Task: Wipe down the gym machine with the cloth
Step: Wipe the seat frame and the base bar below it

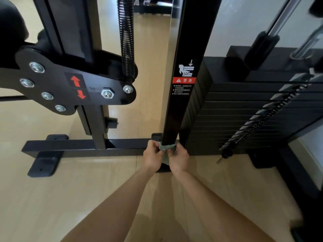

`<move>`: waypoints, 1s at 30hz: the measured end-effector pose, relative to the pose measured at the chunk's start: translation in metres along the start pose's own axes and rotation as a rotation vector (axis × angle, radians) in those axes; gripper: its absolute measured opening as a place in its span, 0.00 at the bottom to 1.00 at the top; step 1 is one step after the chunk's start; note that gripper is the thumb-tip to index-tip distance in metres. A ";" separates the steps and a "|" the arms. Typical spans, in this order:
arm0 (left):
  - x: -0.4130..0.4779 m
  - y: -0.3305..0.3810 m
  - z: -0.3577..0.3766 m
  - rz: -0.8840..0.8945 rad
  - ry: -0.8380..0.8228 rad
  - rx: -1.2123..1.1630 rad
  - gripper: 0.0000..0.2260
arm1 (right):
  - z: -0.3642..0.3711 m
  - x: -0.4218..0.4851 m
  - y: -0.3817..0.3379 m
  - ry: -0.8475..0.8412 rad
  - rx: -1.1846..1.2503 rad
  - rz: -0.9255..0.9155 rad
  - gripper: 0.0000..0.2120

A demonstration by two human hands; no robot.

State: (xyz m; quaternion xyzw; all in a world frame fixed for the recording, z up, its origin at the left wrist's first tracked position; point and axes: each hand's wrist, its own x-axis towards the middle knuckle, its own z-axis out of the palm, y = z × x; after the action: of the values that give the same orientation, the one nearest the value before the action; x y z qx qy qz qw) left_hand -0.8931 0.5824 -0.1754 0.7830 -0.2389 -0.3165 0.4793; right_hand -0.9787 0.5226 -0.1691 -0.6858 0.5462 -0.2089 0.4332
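Observation:
A black upright post [185,95] of the gym machine stands in the middle, with a red and white warning label partway up. Low on that post, just above the base bar [87,145], a grey-green cloth [166,147] is wrapped around it. My left hand [152,154] grips the cloth's left end and my right hand [178,158] grips its right end, fingers curled. A loose tail of cloth hangs down between my hands.
A black weight stack [244,116] with a coiled selector-pin cord [262,119] stands right of the post. To the left are an adjustable bracket [75,88] with red arrows and bolts, a long spring [126,37], and a base foot [44,165] on the light wood floor.

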 end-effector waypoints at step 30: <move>-0.088 0.205 -0.078 0.623 0.434 -0.082 0.05 | -0.095 -0.083 -0.183 0.478 0.632 -0.658 0.15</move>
State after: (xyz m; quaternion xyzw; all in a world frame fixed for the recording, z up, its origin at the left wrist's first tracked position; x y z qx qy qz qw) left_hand -0.9116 0.6016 0.0599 0.7020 -0.3453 0.0081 0.6228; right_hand -0.9730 0.5704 0.0479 -0.5902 0.2953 -0.6399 0.3936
